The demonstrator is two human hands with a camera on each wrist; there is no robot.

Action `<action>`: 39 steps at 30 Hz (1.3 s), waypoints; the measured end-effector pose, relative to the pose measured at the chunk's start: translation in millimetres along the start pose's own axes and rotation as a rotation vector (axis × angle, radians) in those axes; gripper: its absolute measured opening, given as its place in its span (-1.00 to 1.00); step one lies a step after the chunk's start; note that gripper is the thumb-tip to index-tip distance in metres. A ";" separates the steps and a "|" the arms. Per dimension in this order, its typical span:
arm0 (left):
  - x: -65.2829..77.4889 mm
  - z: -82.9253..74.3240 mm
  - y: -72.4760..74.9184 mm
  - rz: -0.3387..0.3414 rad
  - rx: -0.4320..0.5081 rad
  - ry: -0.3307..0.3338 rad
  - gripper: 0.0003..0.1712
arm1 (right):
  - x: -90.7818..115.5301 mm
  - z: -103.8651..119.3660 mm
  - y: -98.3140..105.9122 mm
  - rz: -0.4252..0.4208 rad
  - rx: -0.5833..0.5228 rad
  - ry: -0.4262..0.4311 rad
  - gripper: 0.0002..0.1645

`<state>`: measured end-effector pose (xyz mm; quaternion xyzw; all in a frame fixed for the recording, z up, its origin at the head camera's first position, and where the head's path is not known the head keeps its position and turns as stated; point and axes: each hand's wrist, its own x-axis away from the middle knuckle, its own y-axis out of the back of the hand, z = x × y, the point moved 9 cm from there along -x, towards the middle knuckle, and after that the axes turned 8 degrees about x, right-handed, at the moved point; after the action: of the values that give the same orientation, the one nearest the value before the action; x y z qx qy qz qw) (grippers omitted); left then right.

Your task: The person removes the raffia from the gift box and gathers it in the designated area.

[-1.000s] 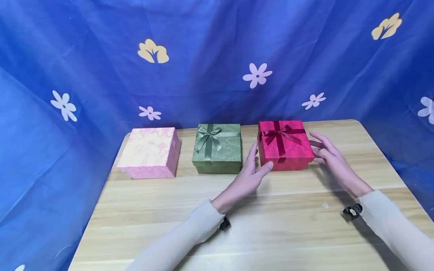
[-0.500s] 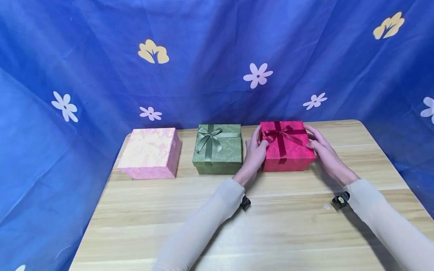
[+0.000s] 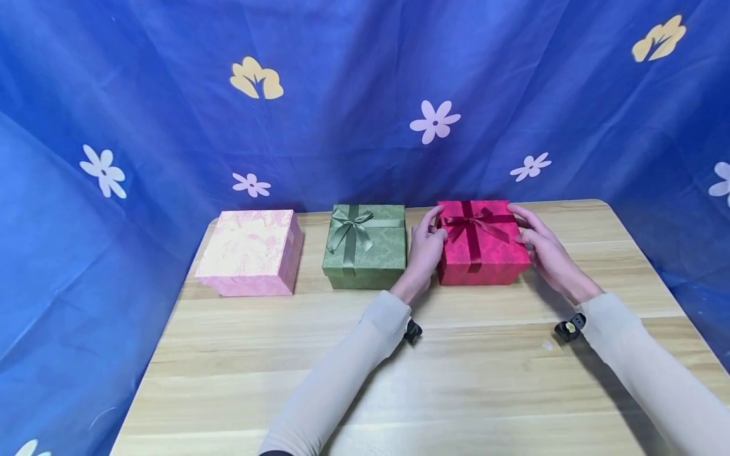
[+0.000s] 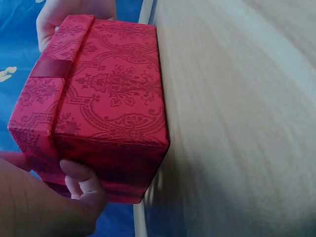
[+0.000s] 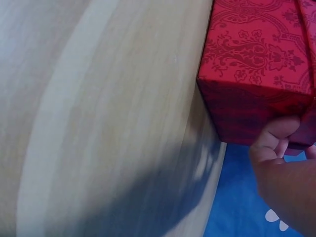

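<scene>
On the table (image 3: 485, 380), the red box (image 3: 495, 253) sits gripped between the left hand (image 3: 423, 254) and the right hand (image 3: 547, 254).
The green box (image 3: 382, 250), just outside the left hand, could be knocked if that hand swings outward. The lid (image 4: 42, 101) ends close by both thumbs (image 4: 79, 170), so uneven squeezing might shift it or tilt the box; the bow (image 3: 470, 221), between the hands, could get crushed if either slides inward.

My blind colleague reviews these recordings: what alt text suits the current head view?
A person's left hand and right hand hold the sides of a red box with a dark bow. To its left, on a wooden table before a blue flowered curtain, stand a green box, then a pink box.
</scene>
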<state>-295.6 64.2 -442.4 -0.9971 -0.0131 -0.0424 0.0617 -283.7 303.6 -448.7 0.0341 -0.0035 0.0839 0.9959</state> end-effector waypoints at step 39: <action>8.2 -42.7 -5.2 0.065 -0.021 -0.125 -0.26 | 5.3 36.1 3.8 0.035 -0.101 0.057 -0.25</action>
<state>-291.2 64.1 -398.8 -0.9983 0.0160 0.0218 0.0515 -279.1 305.8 -412.4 -0.0188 0.0199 0.1019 0.9944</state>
